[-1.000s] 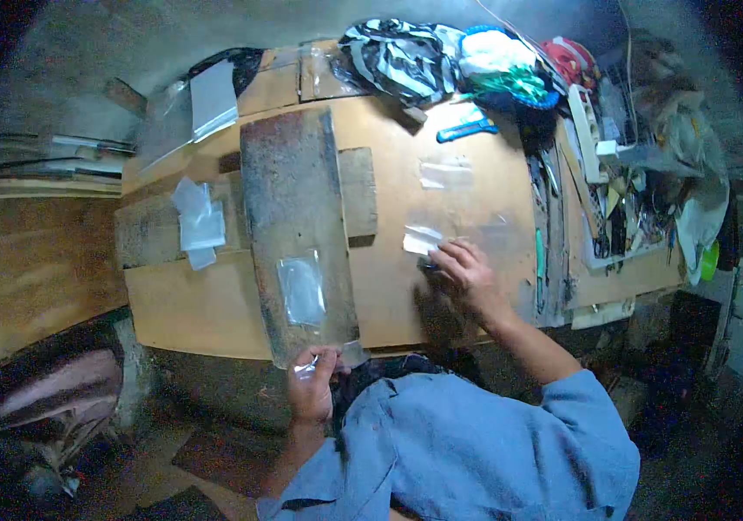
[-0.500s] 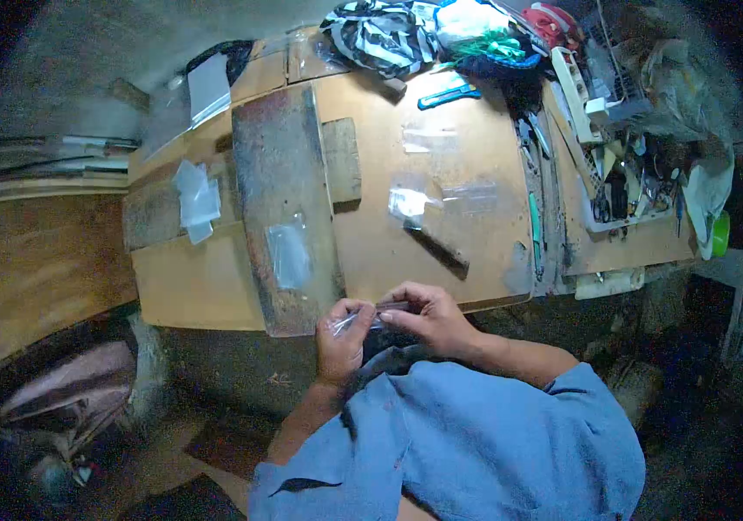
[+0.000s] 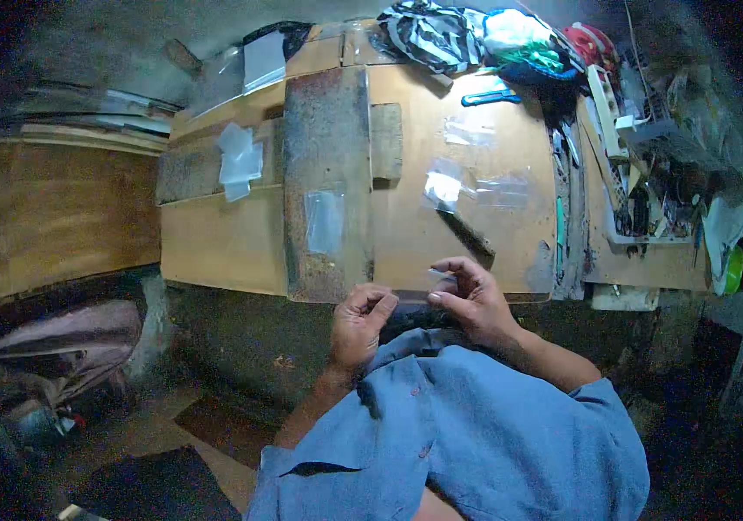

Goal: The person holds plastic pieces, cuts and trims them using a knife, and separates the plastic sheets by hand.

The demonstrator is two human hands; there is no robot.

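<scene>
Near the table's front edge, my left hand [image 3: 363, 323] is closed, thumb against fingers; a clear plastic piece seems to stretch from it toward the other hand. My right hand [image 3: 474, 302] pinches a small clear plastic piece [image 3: 443, 280] between thumb and fingers. Ahead of my left hand, a clear plastic packet [image 3: 325, 222] lies on a long worn board [image 3: 327, 130]. Beyond my right hand, a dark narrow strip [image 3: 465, 236] rests beside a shiny clear plastic piece [image 3: 443, 187]. More clear sheets [image 3: 502, 192] lie to its right.
Overlapping plastic pieces [image 3: 239, 161] lie left of the board. A blue cutter [image 3: 491, 97] sits at the back of the table [image 3: 224, 247], near a striped bag [image 3: 432, 36]. On the right stand a tool basket [image 3: 649, 238] and a green-handled tool [image 3: 560, 234].
My right hand has come back from the plastic pieces on the table to my left hand, then moved slightly apart from it. The view has shifted, too.
</scene>
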